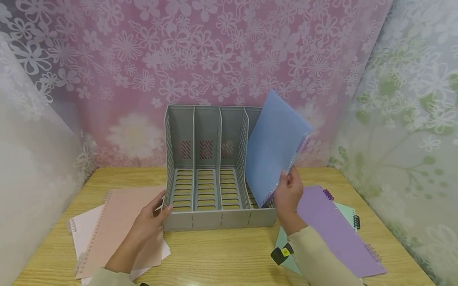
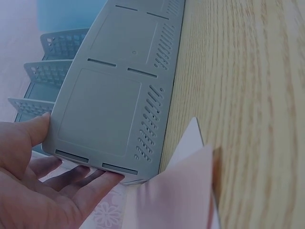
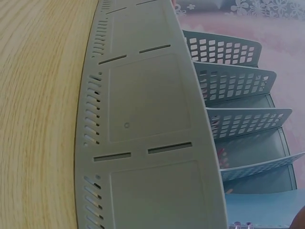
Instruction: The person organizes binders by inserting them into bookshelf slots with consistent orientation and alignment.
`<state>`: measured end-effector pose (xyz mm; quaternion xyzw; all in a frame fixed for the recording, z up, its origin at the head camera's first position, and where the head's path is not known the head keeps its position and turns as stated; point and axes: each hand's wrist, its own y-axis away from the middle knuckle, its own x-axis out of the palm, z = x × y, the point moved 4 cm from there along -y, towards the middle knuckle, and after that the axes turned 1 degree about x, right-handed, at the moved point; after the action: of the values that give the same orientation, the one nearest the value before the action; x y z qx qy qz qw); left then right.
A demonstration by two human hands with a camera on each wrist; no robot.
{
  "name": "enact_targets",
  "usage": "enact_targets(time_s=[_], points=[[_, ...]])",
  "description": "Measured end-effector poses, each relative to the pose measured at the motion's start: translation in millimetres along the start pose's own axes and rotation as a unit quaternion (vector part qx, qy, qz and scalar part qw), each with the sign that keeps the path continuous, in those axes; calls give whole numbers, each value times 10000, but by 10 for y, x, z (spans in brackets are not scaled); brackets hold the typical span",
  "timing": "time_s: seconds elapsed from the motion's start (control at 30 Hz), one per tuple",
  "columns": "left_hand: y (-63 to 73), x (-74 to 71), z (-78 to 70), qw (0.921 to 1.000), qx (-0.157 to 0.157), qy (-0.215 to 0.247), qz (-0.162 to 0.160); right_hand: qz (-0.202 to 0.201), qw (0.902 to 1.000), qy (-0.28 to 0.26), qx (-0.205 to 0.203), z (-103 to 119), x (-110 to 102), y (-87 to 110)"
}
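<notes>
Fingers of the right hand [image 1: 289, 194] are clamped on the ring-bound edge of a blue notebook [image 1: 275, 143], thumb on its near face. The notebook slants up and away from those fingers; its lower corner, to their left, is at the rightmost compartment of a grey organizer [image 1: 220, 220]. Whether that corner touches the compartment's base cannot be told.

Fingers of the left hand [image 1: 144, 221] grip the organizer's left end. The head view shows the thumb by the front corner; the left wrist view adds the other fingers spread along the end wall, below the thumb.

Only the head view shows all the notebooks: a peach one [image 1: 122, 231] over a whitish one [image 1: 84, 226], outside and below the left fingers, and a purple one [image 1: 332, 225] over a green one [image 1: 346, 210], below and right of the right fingers. From the left wrist, just a pinkish cover and a pale corner appear near the fingertips.

The right wrist view shows the slotted, vented front wall and latticed dividers [image 3: 257, 113] clearly, but merely a strip of blue cover and a sliver of hand at its edge. The slatted compartment floors, between the two hands' fingers, appear in the head view. The organizer sits on a wood-grained bench [image 1: 218, 261].
</notes>
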<state>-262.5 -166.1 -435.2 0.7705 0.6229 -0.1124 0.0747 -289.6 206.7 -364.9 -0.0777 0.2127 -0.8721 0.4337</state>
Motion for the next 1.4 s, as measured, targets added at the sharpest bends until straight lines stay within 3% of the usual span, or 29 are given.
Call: enact_targets(time_s=[0.37,0.9,1.17,1.4], points=[[-9,17,-9,9999,158,42,3,-98,9999,103,64,-116,48,-1],[7,3,-1,10000,56,5,-76,-57,9999,93,46,-177,79,23],[16,-3,-21,9999,151,17,-61,134,9998,17,157,-196,83,27],[9,3,-16,9999,148,-4,-71,181,9991,289,241,-191,71,50]])
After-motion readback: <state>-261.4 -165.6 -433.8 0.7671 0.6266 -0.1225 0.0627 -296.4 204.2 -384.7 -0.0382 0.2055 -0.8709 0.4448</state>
